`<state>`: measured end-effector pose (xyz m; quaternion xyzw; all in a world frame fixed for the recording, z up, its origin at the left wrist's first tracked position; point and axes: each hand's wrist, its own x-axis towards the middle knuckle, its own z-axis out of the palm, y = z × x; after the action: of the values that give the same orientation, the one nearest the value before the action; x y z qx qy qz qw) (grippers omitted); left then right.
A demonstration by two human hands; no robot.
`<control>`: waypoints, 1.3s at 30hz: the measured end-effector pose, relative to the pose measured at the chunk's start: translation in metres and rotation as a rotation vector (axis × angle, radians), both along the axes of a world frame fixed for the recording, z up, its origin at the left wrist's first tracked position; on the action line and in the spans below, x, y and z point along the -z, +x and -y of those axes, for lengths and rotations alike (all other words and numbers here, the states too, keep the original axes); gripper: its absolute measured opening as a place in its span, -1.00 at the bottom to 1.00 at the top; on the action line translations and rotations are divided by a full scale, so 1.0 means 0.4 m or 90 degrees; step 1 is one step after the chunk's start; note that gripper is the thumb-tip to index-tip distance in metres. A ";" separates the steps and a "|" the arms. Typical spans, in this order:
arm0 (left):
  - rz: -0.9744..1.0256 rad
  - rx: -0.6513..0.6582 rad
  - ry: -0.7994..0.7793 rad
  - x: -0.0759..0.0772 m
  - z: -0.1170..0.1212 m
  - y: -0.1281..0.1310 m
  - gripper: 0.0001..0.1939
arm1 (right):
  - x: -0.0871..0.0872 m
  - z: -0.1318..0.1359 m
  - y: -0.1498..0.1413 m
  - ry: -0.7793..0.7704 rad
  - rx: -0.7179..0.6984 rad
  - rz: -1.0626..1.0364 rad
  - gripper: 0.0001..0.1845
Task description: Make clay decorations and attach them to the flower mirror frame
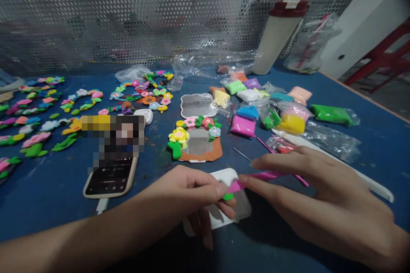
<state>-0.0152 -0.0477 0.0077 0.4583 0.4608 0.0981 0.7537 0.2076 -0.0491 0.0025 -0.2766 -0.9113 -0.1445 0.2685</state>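
Note:
My left hand [195, 187] pinches a small piece of green clay [228, 196] between thumb and fingers. In my right hand [323, 200] is a pink plastic modelling tool [265, 175], its flat end at the green clay. Beneath my left hand lies a white and clear plastic tray or lid [245, 207], partly covered by the fingers. Just beyond stands a small folding mirror [200, 143] with its frame edged in clay: brown along the bottom, flowers and leaves at the top and left. A thin metal tool [241, 154] and another thin pink tool [301, 180] lie near my right hand.
Bagged clay packets [243, 126] in several colours lie at the right, beside a long white strip [381, 190]. A phone [110, 177] with a cable lies left. Clay-flower pieces [81, 100] fill the far left. A tumbler [278, 38] stands behind, near a perforated metal panel [144, 17].

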 end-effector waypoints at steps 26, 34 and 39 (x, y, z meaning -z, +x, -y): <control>-0.035 -0.002 0.037 -0.004 0.004 0.006 -0.65 | 0.011 -0.002 -0.009 -0.039 -0.018 -0.051 -0.77; -0.051 0.024 0.044 -0.006 0.005 0.003 -0.65 | 0.006 0.001 -0.011 -0.027 -0.018 -0.024 -0.75; -0.064 0.045 0.038 -0.016 0.004 -0.001 -0.66 | -0.010 0.001 -0.021 -0.038 -0.023 -0.019 -0.70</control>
<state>-0.0154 -0.0493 0.0143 0.5011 0.4783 0.0618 0.7185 0.1993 -0.0494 0.0065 -0.2700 -0.9160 -0.1084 0.2762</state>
